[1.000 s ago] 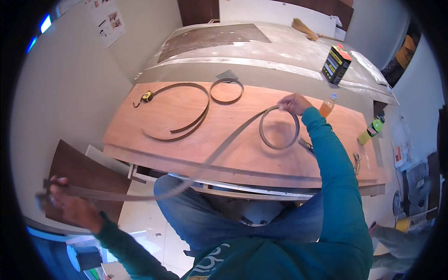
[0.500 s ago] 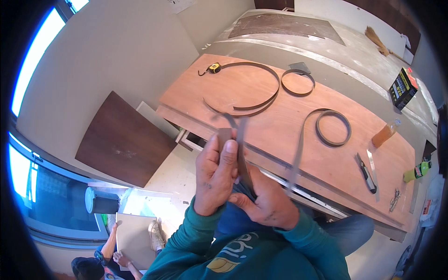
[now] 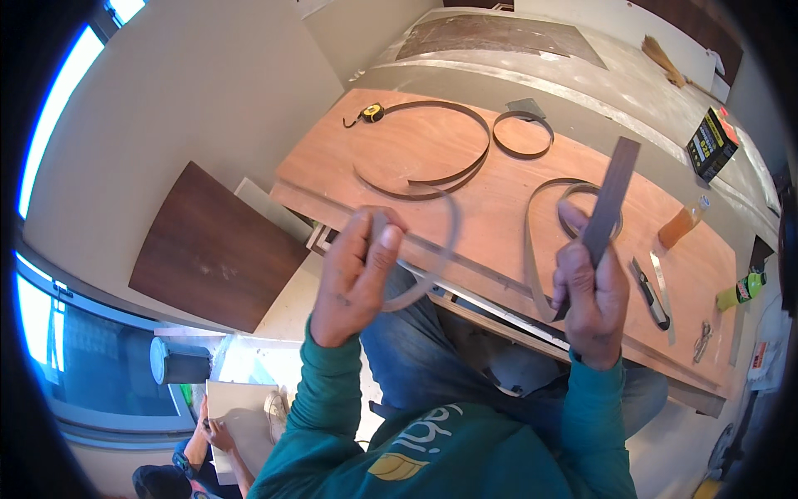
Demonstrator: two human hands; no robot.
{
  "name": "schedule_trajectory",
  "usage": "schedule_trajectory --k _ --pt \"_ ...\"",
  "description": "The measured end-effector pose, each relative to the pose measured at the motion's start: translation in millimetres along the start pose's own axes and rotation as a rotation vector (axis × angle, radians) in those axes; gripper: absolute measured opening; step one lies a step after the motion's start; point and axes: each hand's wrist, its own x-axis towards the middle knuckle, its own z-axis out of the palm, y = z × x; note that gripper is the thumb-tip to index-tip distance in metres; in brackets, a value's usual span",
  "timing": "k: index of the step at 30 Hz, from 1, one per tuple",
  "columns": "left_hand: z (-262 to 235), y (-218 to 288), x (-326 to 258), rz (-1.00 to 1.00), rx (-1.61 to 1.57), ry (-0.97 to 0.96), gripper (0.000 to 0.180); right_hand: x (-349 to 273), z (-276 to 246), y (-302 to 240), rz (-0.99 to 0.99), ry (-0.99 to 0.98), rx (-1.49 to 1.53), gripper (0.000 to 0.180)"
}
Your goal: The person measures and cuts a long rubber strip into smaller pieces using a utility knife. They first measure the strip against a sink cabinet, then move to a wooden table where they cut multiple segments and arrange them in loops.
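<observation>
My left hand (image 3: 349, 279) is closed around one end of a thin edge banding strip (image 3: 455, 229), which loops out to its right and is blurred by motion. My right hand (image 3: 594, 303) grips another length of dark brown edge banding (image 3: 617, 183), with a flat end sticking up above the fist. From below that fist a banding strip (image 3: 530, 241) curves back to a coil on the pale wood panel (image 3: 490, 224). Farther off on the panel lie a long curved banding strip (image 3: 484, 141) and a small banding coil (image 3: 524, 155).
A tape measure (image 3: 373, 112) sits at the panel's far left. Toward the right are a utility knife (image 3: 651, 295), an orange-brown bottle (image 3: 682, 223) and a green bottle (image 3: 740, 291). A dark box (image 3: 712, 145) stands behind. At lower left another person (image 3: 187, 474) holds a board (image 3: 241, 424).
My hands have drawn apart, the left one leftward and the right one rightward and up. Each now holds banding separately, and the right-hand end points upward.
</observation>
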Motion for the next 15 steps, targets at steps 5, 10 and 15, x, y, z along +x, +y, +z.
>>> schedule_trajectory --k 5,10,15 --pt "28 14 2 -0.055 -0.199 -0.283 0.055 -3 43 29 -0.286 -0.160 -0.346 0.050" --pt "34 7 8 -0.054 -0.197 -0.174 0.058 -4 58 52 -0.308 -0.178 -0.519 0.064" --pt "49 -18 21 -0.011 -0.146 -0.069 0.059 -21 73 54 -0.263 -0.288 -0.667 0.070"
